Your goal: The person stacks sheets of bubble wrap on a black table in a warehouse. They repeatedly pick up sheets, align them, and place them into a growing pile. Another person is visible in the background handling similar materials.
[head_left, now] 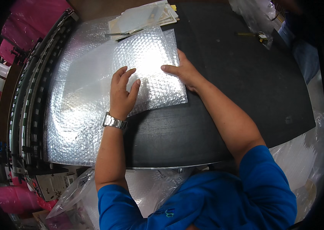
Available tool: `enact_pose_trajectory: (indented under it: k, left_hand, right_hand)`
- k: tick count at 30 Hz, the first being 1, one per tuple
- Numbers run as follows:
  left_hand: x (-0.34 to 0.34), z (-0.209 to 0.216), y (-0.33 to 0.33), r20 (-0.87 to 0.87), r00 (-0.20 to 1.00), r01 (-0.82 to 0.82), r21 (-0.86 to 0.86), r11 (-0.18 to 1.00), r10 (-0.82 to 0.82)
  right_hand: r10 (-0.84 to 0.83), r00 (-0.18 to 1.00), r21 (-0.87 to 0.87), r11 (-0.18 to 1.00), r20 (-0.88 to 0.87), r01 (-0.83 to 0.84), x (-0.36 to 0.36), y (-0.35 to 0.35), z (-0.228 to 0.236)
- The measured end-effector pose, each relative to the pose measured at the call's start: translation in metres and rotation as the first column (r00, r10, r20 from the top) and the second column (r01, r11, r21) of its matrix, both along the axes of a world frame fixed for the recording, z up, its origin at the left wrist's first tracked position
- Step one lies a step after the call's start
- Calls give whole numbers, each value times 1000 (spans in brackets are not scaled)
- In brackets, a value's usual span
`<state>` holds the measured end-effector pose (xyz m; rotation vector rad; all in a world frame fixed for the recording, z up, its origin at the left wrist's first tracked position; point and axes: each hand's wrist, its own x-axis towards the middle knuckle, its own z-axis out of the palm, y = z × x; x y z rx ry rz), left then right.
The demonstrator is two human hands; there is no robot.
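Note:
A shiny piece of bubble wrap [146, 76] lies on the black tabletop, its right part made of layers with edges slightly offset. My right hand [185, 71] holds its right edge, thumb on top and the other fingers mostly hidden beneath. Over the lower middle of the same piece is my left hand [123, 94], fingers spread and bent, a metal watch on the wrist. Whether its fingertips touch the wrap I cannot tell. To the left, a smooth translucent sheet [87, 74] rests over a larger spread of bubble wrap [74, 142].
Papers in clear sleeves [142, 19] are stacked at the far edge, with a pen [116, 34] beside them. A long roller machine [30, 99] borders the table's left. At far right lie a yellow tape measure [262, 37] and clear plastic [252, 15]. Pink wrap [26, 30] stands beyond the rollers.

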<state>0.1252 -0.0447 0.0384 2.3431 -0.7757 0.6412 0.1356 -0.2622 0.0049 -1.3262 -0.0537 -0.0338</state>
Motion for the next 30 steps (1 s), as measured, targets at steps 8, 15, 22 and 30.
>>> enact_pose_trajectory:
  k: [8,15,22,30]
  left_hand:
    - [-10,7,-4,-181,950,234,-134,963,-256]
    - [4,11,11,306,946,-150,106,983,112]
    - [6,2,22,-9,881,-443,335,832,473]
    - [11,3,27,-136,853,-386,486,784,505]
  right_hand:
    - [-13,1000,-40,999,28,14,4,0,-7]
    - [6,999,-10,1000,45,-5,5,-2,-7]
    - [5,999,-10,1000,42,-4,3,-2,-5]
    - [4,1000,12,1000,29,-5,2,-2,-3]
